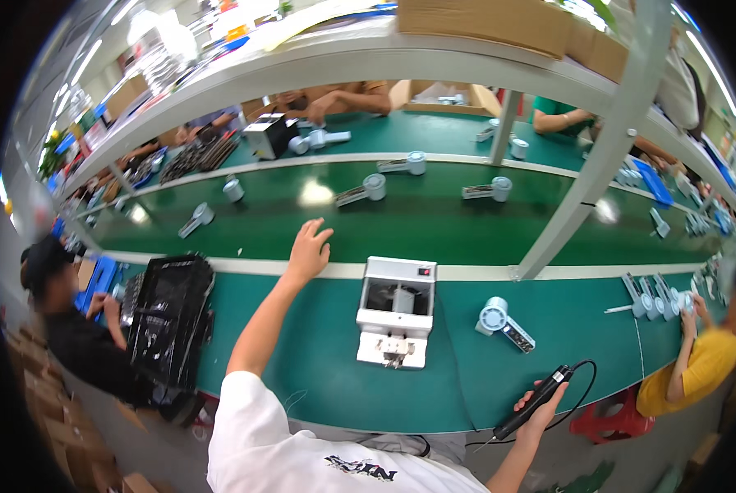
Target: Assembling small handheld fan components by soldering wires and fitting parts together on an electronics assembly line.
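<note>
One screwdriver [534,403], black and corded, sat gripped in the right hand [545,417] at the near edge of the tabletop [319,361], while the left hand [307,253], empty and loosely spread, hung over the green belt [269,222] near a pale-blue device [374,186].

A black screwdriver [534,406], a white machine [397,323] with red switch [424,272] and a pale-blue device [494,315] contrast with a teal desk [327,370] and deep-green belt [261,226].
</note>
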A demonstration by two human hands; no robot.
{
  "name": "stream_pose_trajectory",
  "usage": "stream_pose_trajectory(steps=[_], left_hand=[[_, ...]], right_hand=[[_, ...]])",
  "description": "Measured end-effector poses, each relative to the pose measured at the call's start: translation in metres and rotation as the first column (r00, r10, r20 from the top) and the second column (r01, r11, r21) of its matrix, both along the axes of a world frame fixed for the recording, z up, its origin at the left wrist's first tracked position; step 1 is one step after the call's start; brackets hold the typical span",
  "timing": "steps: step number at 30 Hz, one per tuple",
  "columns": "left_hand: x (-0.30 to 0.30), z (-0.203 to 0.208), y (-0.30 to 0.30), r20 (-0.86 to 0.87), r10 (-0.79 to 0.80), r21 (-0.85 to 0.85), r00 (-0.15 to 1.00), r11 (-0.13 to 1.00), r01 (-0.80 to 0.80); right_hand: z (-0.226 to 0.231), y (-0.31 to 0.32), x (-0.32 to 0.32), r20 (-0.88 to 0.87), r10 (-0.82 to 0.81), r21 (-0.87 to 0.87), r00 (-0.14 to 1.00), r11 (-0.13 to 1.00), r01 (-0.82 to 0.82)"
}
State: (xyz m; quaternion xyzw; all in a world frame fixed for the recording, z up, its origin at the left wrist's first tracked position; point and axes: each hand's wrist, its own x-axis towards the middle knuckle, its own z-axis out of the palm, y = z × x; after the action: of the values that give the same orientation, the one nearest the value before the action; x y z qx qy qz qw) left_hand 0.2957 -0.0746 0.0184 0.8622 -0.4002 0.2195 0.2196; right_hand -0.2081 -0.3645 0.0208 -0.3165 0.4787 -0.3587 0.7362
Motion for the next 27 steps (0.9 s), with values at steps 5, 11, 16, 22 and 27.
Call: stream_pose_trajectory(steps=[5, 11, 16, 22, 27], left_hand=[[-0.147, 0.006, 0.088, -0.117, 0.131, -0.297, 0.984, 0.941, -0.161], [-0.290, -0.034, 0.154, -0.537, 0.411, -0.475, 0.736, 0.574, -0.667], [-0.296, -0.027, 0.140, -0.363, 0.477, -0.491, 0.801, 0.632, -0.599], [-0.300, -0.027, 0.136, -0.250, 0.438, -0.456, 0.863, 0.734, -0.504], [-0.301, -0.025, 0.137, -0.254, 0.472, -0.467, 0.844, 0.704, -0.535]], right_hand=[[0.008, 0.005, 0.001, -0.015, 0.048, -0.006, 0.999, 0.999, -0.048], [0.008, 0.004, 0.000, 0.007, 0.100, -0.003, 0.995, 0.995, -0.100], [0.007, -0.003, 0.002, 0.001, 0.140, -0.060, 0.990, 0.988, -0.139], [-0.004, -0.002, 0.002, -0.031, 0.124, -0.163, 0.992, 0.978, -0.127], [-0.009, 0.000, 0.002, -0.031, 0.145, -0.208, 0.989, 0.967, -0.148]])
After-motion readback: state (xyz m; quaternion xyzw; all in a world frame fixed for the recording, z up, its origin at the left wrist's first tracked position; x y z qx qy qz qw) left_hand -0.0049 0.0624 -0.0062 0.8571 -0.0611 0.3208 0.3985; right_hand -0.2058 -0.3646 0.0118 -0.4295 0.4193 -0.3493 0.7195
